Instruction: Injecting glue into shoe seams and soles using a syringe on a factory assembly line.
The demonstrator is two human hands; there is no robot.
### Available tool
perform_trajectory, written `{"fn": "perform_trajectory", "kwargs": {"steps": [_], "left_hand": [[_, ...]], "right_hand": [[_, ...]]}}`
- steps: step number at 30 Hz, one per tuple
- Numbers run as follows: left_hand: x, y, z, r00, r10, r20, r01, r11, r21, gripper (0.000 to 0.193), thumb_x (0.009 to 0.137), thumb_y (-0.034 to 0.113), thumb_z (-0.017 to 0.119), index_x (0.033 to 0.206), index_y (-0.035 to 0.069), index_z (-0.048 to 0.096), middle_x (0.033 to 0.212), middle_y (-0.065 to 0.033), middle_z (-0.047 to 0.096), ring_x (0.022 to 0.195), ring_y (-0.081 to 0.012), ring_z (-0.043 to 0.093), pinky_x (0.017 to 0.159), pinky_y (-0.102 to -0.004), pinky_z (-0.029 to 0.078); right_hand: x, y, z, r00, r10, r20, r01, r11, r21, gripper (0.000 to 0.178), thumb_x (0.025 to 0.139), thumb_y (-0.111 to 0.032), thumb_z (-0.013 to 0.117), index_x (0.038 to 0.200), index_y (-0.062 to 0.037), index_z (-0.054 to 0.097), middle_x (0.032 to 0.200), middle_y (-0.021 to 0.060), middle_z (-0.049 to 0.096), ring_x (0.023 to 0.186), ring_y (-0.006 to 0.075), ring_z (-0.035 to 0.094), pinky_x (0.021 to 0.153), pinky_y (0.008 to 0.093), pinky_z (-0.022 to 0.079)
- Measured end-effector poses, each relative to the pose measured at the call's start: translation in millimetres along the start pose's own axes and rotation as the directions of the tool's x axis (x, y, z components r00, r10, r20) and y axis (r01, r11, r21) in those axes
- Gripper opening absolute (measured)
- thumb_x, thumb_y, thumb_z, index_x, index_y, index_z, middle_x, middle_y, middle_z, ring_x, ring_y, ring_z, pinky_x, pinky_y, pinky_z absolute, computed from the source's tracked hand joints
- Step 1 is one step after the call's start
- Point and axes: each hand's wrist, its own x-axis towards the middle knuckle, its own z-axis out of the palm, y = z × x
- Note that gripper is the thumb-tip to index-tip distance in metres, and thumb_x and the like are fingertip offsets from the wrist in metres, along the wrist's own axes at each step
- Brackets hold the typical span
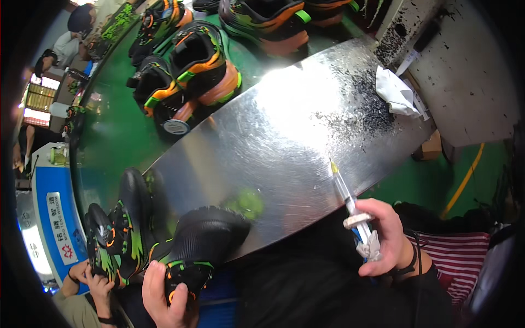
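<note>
Head view: a black ribbed athletic shoe with green and orange trim (210,229) is being held at the near left, its rounded toe lying over the near left part of a shiny brushed-metal sheet (262,164). The left hand (164,300) is being kept curled on the lacing area, thumb by an orange loop; the heel is being hidden. A slim clear syringe with a yellowish tapered tip (341,187) is being gripped at the right, well apart from the shoe. The right hand (389,235) is being wrapped loosely about its rear, fingers bent around the white-wrapped collar and plunger end; the tip is being aimed toward the far left.

Handling, as judged: the shoe is probably being felt as light, soft in the upper, stiffer at the sole; hold is best being taken at midfoot or heel. The syringe is likely being found light, rigid, rather fragile at the tip; it is best being held by collar and barrel.

Materials: the sheet is being marked by fine scratches, with black crumbly debris (363,106) being scattered at its far right. Crumpled white paper (395,92) is being left beside it. Black, orange and green shoes with translucent orange soles (202,63) are being stood on a smooth green tabletop (106,136), far left. Another person's hands (99,287) are being seen by black shoes at the left edge; their hold cannot be told.
</note>
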Motion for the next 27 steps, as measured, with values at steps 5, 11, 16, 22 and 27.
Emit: {"fn": "perform_trajectory", "kwargs": {"steps": [5, 11, 16, 22, 27], "left_hand": [[-8.8, -3.9, 7.5, 0.999, 0.006, -0.037, -0.007, 0.999, -0.047, 0.056, 0.069, -0.006, 0.067, 0.121, 0.01, 0.054, 0.126, -0.0254, 0.052, 0.112, -0.045, 0.053, 0.094, -0.0507, 0.044], [-10.7, -4.5, 5.0, 1.0, 0.018, 0.006, -0.017, 0.998, -0.068, 0.052, 0.073, -0.002, 0.065, 0.121, 0.012, 0.053, 0.126, -0.0255, 0.051, 0.11, -0.0458, 0.053, 0.092, -0.0523, 0.045], [-17.4, -8.6, 8.0, 0.998, 0.045, -0.034, -0.046, 0.998, -0.034, 0.042, 0.08, 0.003, 0.06, 0.121, 0.013, 0.053, 0.123, -0.0234, 0.053, 0.106, -0.046, 0.055, 0.087, -0.0517, 0.047], [-19.7, -10.5, 9.6, 0.998, 0.047, -0.037, -0.047, 0.999, -0.012, 0.034, 0.087, 0.003, 0.052, 0.119, 0.015, 0.054, 0.121, -0.0225, 0.054, 0.104, -0.0454, 0.055, 0.085, -0.0514, 0.048], [-20.6, -10.0, 9.6, 0.998, 0.056, -0.028, -0.056, 0.998, -0.005, 0.032, 0.088, 0.003, 0.052, 0.119, 0.014, 0.054, 0.12, -0.022, 0.054, 0.104, -0.0459, 0.055, 0.085, -0.0516, 0.048]], "right_hand": [[-1.5, -20.5, -6.0, 0.986, 0.025, 0.164, 0.005, 0.984, -0.18, 0.085, 0.062, -0.048, 0.082, 0.121, 0.0051, 0.052, 0.091, 0.0121, 0.063, 0.065, 0.0192, 0.056, 0.057, 0.0289, 0.043], [-2.6, -29.8, 12.3, 0.962, -0.107, 0.251, -0.052, 0.833, 0.551, 0.083, 0.072, -0.056, 0.075, 0.124, 0.0034, 0.049, 0.099, 0.0195, 0.062, 0.087, 0.0279, 0.064, 0.071, 0.0355, 0.045], [17.0, -42.9, 38.5, 0.943, -0.112, 0.312, -0.156, 0.68, 0.716, 0.074, 0.082, -0.059, 0.061, 0.123, 0.001, 0.05, 0.105, 0.0238, 0.06, 0.084, 0.0283, 0.058, 0.071, 0.0386, 0.041], [35.2, -37.7, 48.1, 0.912, -0.148, 0.383, -0.18, 0.694, 0.697, 0.075, 0.082, -0.062, 0.059, 0.124, -0.0015, 0.05, 0.108, 0.0234, 0.059, 0.087, 0.0279, 0.055, 0.071, 0.0384, 0.041], [34.0, -26.7, 51.4, 0.901, -0.135, 0.412, -0.213, 0.69, 0.692, 0.078, 0.08, -0.063, 0.061, 0.127, -0.0024, 0.049, 0.111, 0.023, 0.059, 0.088, 0.0269, 0.055, 0.069, 0.0371, 0.039]]}}
